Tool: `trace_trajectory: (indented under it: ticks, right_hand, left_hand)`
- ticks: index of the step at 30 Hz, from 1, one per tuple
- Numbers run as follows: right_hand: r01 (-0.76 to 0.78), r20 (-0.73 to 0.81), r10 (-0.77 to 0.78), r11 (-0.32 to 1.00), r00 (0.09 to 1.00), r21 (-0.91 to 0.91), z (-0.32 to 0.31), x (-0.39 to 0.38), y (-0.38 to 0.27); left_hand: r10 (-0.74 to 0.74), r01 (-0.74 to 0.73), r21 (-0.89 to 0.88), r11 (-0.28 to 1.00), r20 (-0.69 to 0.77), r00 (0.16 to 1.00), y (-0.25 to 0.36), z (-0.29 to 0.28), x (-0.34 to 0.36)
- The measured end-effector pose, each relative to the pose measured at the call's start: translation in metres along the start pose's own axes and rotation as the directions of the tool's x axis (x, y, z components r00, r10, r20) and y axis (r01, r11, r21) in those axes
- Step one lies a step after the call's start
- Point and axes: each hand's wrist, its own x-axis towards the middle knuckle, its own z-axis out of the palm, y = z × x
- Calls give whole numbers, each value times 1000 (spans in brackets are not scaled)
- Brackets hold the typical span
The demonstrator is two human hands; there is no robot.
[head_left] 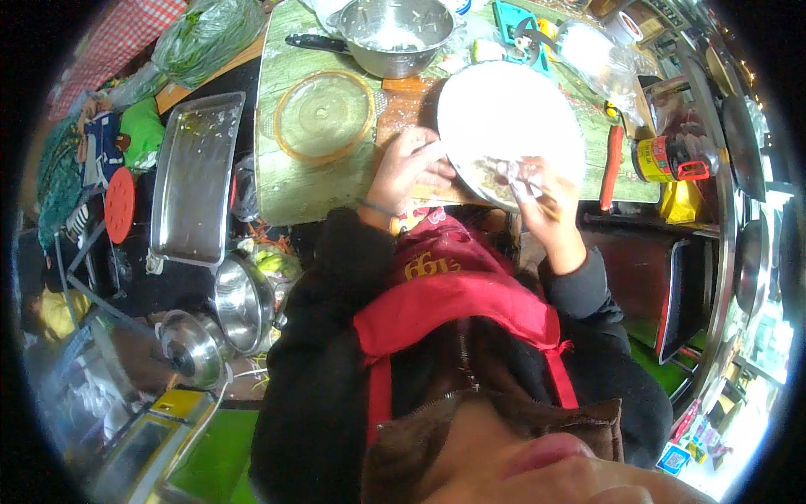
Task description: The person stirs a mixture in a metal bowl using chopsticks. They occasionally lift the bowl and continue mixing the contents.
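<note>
A large white round bowl (504, 109) is over a wooden board (403, 116) on the green table. My left hand (407, 164) is closed at the bowl's left rim, with the fingers curled against it. My right hand (541, 202) reaches over the bowl's lower right rim, fingers bent and pale with residue, around a whitish lump or smear that I cannot make out. A light brown substance lies in the lower part of the bowl, partly hidden by that hand. A red apron (457, 307) is on my front, below the bowl.
A steel pot (395, 59) and round lid (323, 115) lie on the green table (294, 193). A red stick-shaped object (612, 168), jar (663, 160) and plastic bag (592, 59) are on the right. A steel tray (189, 168) and basins (239, 302) stand on the left.
</note>
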Motion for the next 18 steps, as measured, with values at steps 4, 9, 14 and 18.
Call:
trace_trajectory:
  ticks: [4,9,14,18]
  right_hand:
    - [-158,-99,167,983,981,91,-3,-2,37]
    - [-262,-267,366,898,892,354,-37,-9,40]
    - [-7,-269,132,909,954,418,-29,-18,2]
    - [10,-43,-9,1000,999,15,1,-13,2]
  left_hand:
    - [70,-68,91,994,-20,997,4,1,12]
    - [81,-79,34,996,-65,995,-9,12,4]
    - [-4,4,-13,1000,2,1000,-27,27,-11]
    - [-3,3,1,1000,30,1000,-33,33,-18]
